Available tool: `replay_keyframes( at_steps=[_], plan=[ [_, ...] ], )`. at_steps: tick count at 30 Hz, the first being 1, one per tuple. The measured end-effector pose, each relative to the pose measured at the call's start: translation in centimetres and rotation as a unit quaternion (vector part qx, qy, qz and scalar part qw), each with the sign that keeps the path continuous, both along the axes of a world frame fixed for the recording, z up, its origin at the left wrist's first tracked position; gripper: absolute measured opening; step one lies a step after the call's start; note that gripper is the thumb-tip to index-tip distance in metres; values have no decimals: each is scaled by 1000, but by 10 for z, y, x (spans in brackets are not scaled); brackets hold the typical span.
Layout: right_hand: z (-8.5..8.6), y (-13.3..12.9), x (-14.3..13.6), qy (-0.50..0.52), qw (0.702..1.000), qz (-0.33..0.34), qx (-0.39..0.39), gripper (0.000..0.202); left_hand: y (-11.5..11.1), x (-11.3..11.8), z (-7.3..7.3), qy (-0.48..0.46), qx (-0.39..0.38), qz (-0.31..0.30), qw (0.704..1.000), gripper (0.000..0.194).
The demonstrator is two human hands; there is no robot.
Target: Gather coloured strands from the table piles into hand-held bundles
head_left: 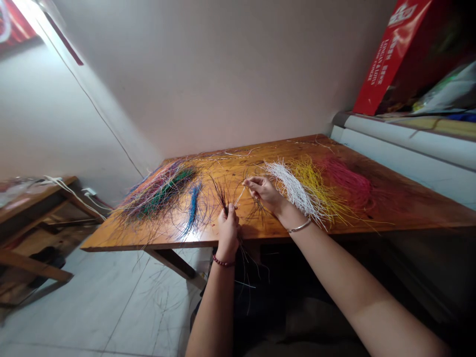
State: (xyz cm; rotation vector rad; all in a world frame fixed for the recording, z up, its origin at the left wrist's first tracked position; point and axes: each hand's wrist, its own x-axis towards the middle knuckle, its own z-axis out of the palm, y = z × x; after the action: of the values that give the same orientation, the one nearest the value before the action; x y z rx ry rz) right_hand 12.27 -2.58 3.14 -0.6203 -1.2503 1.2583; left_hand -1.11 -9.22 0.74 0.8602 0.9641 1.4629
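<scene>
My left hand [228, 225] is closed around a bundle of thin dark strands [222, 194], whose tips fan out above the fist while loose ends hang below it. My right hand [262, 191] pinches a pale thin strand [240, 197] that runs down to the left fist. Under and beside the right hand, a few dark strands [257, 212] lie on the wooden table [208, 237]. Just right of that hand spreads a bunch of white strands [297, 191]. A small blue bunch [193, 206] lies left of the left hand.
Yellow strands [316, 183] and pink strands [347, 181] lie at the right. Green strands [167, 191] and mixed purple strands [156, 181] are heaped at the left. A red box [390, 59] stands on a white surface at the right. A wooden bench [37, 198] holds cables.
</scene>
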Motion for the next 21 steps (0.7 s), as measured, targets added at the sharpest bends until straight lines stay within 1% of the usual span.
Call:
replay_keyframes(
  at_steps=[4, 9, 12, 14, 21],
  plan=[
    [3, -2, 0, -2, 1000, 10, 2, 30, -1, -2, 1, -13, 5, -1, 1000, 37],
    [5, -4, 0, -20, 999, 19, 25, 27, -2, -2, -2, 3, 17, 4, 1000, 35],
    [5, -5, -1, -35, 999, 27, 13, 26, -2, -2, -2, 7, 23, 5, 1000, 35],
    [5, -6, -1, -55, 998, 43, 4, 26, -2, -2, -1, 6, 21, 4, 1000, 36],
    [2, -5, -3, -156, 981, 110, 16, 31, -2, -2, -1, 5, 18, 0, 1000, 36]
  ],
)
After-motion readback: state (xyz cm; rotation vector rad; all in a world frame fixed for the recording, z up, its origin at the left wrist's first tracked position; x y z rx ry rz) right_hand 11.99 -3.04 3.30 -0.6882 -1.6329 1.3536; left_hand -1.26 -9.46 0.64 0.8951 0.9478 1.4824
